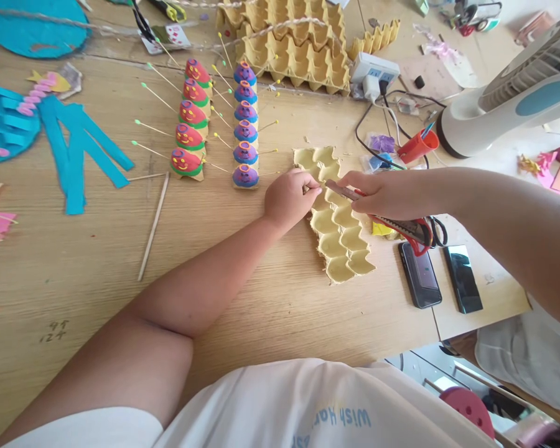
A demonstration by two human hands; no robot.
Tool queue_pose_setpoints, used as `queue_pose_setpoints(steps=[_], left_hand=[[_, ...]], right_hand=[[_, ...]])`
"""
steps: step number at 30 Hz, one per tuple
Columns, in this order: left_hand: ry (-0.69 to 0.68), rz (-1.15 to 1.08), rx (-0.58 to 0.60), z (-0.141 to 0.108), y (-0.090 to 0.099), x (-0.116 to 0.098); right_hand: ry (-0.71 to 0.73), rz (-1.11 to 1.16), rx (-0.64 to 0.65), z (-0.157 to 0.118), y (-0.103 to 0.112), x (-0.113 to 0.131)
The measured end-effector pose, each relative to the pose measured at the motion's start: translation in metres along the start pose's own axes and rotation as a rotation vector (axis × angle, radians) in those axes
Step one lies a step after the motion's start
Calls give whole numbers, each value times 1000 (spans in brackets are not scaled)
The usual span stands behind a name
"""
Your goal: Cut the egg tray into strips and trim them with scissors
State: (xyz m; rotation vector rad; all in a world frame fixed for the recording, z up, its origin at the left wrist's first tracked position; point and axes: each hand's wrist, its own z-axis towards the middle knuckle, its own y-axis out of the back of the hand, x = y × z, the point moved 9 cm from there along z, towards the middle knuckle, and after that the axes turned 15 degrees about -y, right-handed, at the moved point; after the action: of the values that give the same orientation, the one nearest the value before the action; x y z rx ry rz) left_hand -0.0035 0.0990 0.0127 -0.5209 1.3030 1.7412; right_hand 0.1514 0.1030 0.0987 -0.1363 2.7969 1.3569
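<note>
A strip of pale yellow egg carton point(338, 233), two rows of cups wide, lies on the wooden table in front of me. My left hand point(290, 198) is closed at its left edge, thumb and fingertips pinched together over the cups; anything between them is hidden. My right hand point(385, 194) grips a red box cutter point(396, 228). The grey blade points left over the carton, its tip close to my left fingertips. Whether the blade touches the carton, I cannot tell.
Left of the carton stand painted carton caterpillars, a red-green row point(191, 115) and a purple-blue row point(246, 132), with pins sticking out. Two phones point(420, 274) lie at right. Behind are a power strip point(374, 68), cables, a red cup point(417, 147), a white fan point(494, 106) and egg trays point(298, 59).
</note>
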Motion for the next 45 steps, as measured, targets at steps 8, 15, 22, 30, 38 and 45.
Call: queue_pose_setpoints(steps=[8,15,22,30,38,45], left_hand=[[8,-9,5,0,0,0],[18,-11,9,0,1,0],[14,-12,7,0,1,-1],[19,-10,11,0,2,-2],[1,-7,13,0,1,-3],[2,13,22,0,0,0]], right_hand=[[-56,-31,125,-2,-17,-1],[-62,-38,133,-2,-17,1],[-49,-17,129,-5,-20,1],[-72,-4,133,-12,-25,5],[-32,-10,56,-26,-35,9],[-8,2,14,-28,-46,10]])
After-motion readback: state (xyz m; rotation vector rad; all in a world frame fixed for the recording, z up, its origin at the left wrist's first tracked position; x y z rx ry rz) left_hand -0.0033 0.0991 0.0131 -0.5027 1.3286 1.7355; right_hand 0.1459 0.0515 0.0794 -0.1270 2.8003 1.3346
